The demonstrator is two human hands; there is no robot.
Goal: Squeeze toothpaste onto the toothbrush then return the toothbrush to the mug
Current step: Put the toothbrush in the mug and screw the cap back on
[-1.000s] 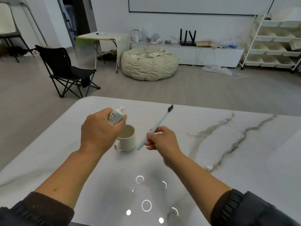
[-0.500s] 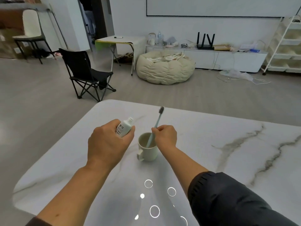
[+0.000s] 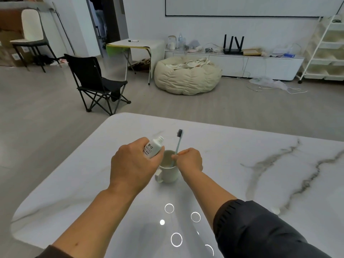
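A cream mug (image 3: 169,175) with its handle toward me stands on the white marble table (image 3: 242,164). A pale blue toothbrush (image 3: 178,140) with dark bristles stands nearly upright in the mug, bristles up. My right hand (image 3: 189,160) pinches its handle just above the mug's rim. My left hand (image 3: 134,162) holds a white toothpaste tube (image 3: 153,147) just left of the mug, its uncapped nozzle pointing up and away. I cannot tell whether paste lies on the bristles.
A small white cap (image 3: 275,210) lies on the table at the right, partly hidden behind my right sleeve. Beyond the table's far edge stand a black folding chair (image 3: 96,84) and a beige beanbag (image 3: 188,75) on the floor.
My right hand carried the toothbrush left from a tilted hold in the air and lowered its handle into the mug. The left hand kept the tube beside the mug.
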